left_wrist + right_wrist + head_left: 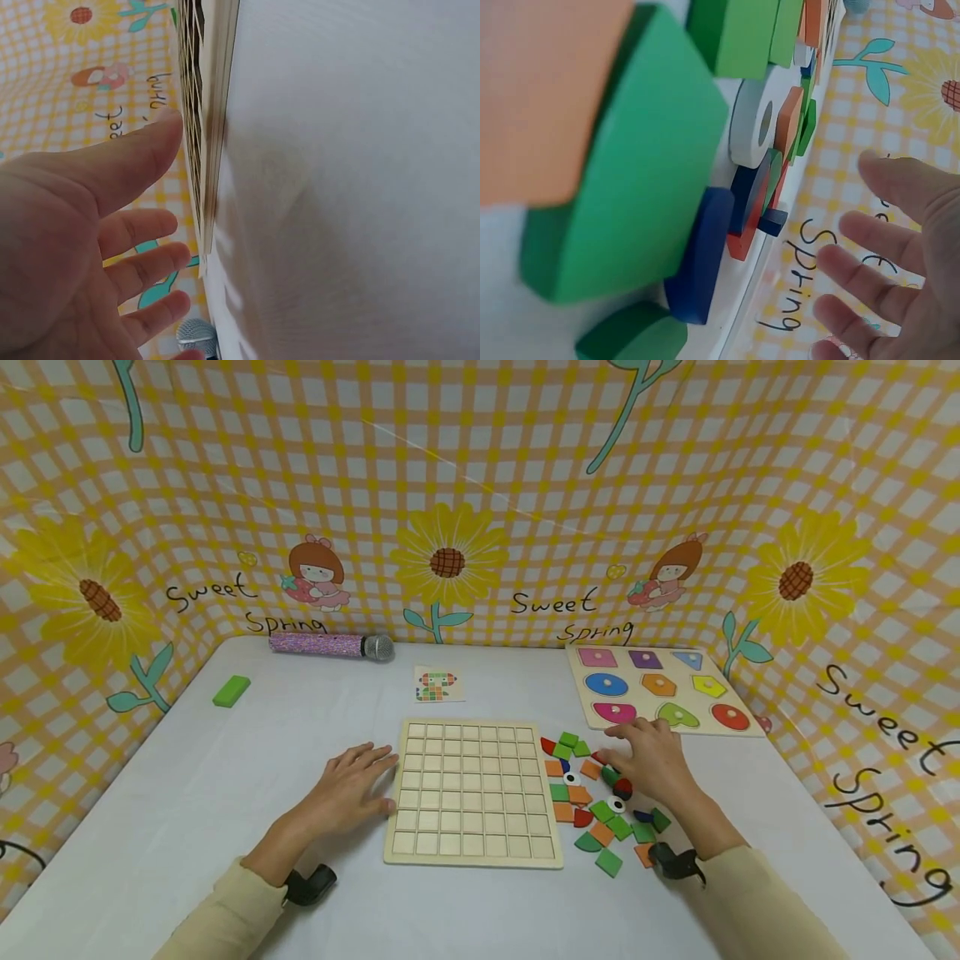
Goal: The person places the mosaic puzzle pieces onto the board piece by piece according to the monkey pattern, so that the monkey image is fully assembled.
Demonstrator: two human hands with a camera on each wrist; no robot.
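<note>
A square wooden grid board (472, 793) lies flat in the middle of the table. At its left edge is my left hand (348, 789), fingers spread and holding nothing; in the left wrist view the thumb (146, 157) is beside the board's rim (217, 112). My right hand (652, 760) hovers over the far right side of a loose heap of small wooden pieces, its fingers relaxed and nothing in its grip. Among them are green squares (609, 862), orange squares (602, 834), red quarter rounds (582, 817) and white eye discs (617, 804). Part of the heap is hidden under that hand.
Behind the grid board lies a small pattern card (438, 685). A shape puzzle board (577, 685) with several knobbed pieces sits at the back right. A glittery microphone (322, 645) rests along the back left, and a green block (232, 691) lies at the far left.
</note>
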